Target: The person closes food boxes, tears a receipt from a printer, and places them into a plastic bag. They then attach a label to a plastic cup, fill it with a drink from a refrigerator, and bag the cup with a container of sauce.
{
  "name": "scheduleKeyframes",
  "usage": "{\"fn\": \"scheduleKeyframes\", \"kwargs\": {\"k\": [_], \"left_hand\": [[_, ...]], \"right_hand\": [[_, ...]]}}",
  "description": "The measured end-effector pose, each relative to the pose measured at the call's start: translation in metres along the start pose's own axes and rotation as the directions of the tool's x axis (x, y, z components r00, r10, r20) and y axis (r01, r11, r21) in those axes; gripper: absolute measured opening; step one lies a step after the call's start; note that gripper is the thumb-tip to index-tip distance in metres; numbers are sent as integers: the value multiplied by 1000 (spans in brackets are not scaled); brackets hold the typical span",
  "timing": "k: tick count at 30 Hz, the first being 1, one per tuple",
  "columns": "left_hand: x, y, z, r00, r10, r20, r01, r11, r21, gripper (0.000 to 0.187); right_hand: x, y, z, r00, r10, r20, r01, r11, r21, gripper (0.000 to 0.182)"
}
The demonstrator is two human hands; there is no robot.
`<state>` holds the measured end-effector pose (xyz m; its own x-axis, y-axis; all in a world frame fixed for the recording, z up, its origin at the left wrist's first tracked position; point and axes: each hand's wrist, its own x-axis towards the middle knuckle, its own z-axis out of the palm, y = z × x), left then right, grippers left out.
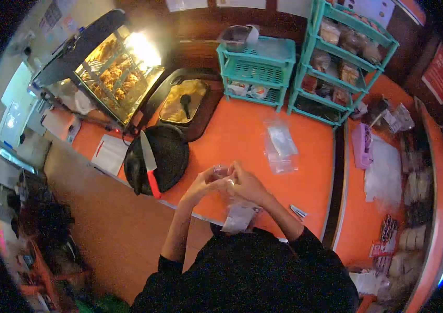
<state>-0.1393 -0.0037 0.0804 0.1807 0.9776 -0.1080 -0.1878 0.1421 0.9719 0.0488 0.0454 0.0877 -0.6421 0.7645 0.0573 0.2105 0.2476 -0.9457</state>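
Over the front of the orange counter, my left hand (pixel 203 186) and my right hand (pixel 248 185) meet with fingers curled and pinched on a clear plastic bag (pixel 240 216). Its lower part hangs below the hands, toward my body, with something pale inside that I cannot make out. The fingers partly cover the upper end of the bag. Beyond my right hand, several flat clear bags (pixel 281 143) lie on the counter. To the left of my left hand, a knife (pixel 149 156) with a red handle rests across a black round board or pan (pixel 172 159).
A lit food warmer (pixel 112 75) stands at the back left beside a metal tray (pixel 184 99) with a black utensil. Turquoise racks (pixel 257 65) with packets stand at the back. Small metallic pieces (pixel 298 212) lie near my right forearm. A white board (pixel 111 155) sits at the left edge.
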Motion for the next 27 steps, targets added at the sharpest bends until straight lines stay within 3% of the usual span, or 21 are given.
{"fn": "scheduleKeyframes", "kwargs": {"k": [2,3,6,10,12,13,14,15,16,17,18,19,20,21,22,23,24,25,26,27], "left_hand": [[4,-12,9,994,-59,96,52,996,77,44],[4,-14,14,993,-107,55,88,959,269,43],[7,-5,22,985,-126,121,108,984,145,44],[13,-8,20,950,-242,195,219,967,133,37],[18,-28,1,912,-345,222,281,920,275,28],[18,-24,2,887,-406,221,305,873,381,24],[16,-19,5,888,-403,224,299,873,385,24],[16,-14,7,901,-412,137,365,890,272,25],[16,-13,7,902,-428,49,417,896,150,27],[15,-18,-1,919,-395,23,394,918,40,23],[12,-33,-10,923,-385,20,384,922,40,23],[9,-52,-19,931,-365,25,360,899,-249,19],[14,-62,-21,940,-341,25,303,799,-519,17],[12,-45,2,931,-330,-159,248,888,-388,12],[14,-52,-2,934,-316,-166,232,892,-388,12],[10,-66,-11,933,-353,-71,228,733,-641,11],[9,-74,-14,933,-360,32,223,504,-834,11],[9,-67,-1,882,-456,-123,187,575,-796,12],[11,-69,0,885,-446,-135,169,577,-799,12],[11,-73,-1,918,-392,-51,174,517,-838,12]], "right_hand": [[-5,-24,-1,969,246,-31,-237,882,-407,37],[-6,-24,0,962,260,-82,-270,875,-401,37],[-5,-10,-5,933,339,-122,-360,861,-359,40],[6,29,-14,924,380,-27,-362,854,-373,53],[17,65,-24,906,222,359,-175,972,-159,54],[13,69,-49,876,75,476,-81,997,-9,52],[14,73,-79,872,63,486,-86,996,26,49],[16,79,-113,867,48,497,-87,995,56,46],[13,108,-152,976,65,207,-51,996,-74,37],[-1,106,-199,947,279,-156,-289,956,-42,23],[-2,114,-248,860,167,-482,-371,853,-366,17],[-6,132,-297,637,223,-738,-592,755,-283,13],[-16,154,-346,542,-128,-830,-516,729,-450,15],[-14,154,-383,397,-162,-904,-682,607,-408,17],[-16,178,-426,382,-384,-841,-624,564,-541,21],[-16,203,-462,346,-586,-732,-568,490,-661,26],[-17,207,-484,348,-594,-725,-555,493,-670,26],[-15,207,-501,400,-542,-739,-536,516,-668,31],[-10,208,-514,453,-488,-746,-518,537,-666,36],[-8,202,-521,460,-494,-738,-502,541,-675,36]]}}
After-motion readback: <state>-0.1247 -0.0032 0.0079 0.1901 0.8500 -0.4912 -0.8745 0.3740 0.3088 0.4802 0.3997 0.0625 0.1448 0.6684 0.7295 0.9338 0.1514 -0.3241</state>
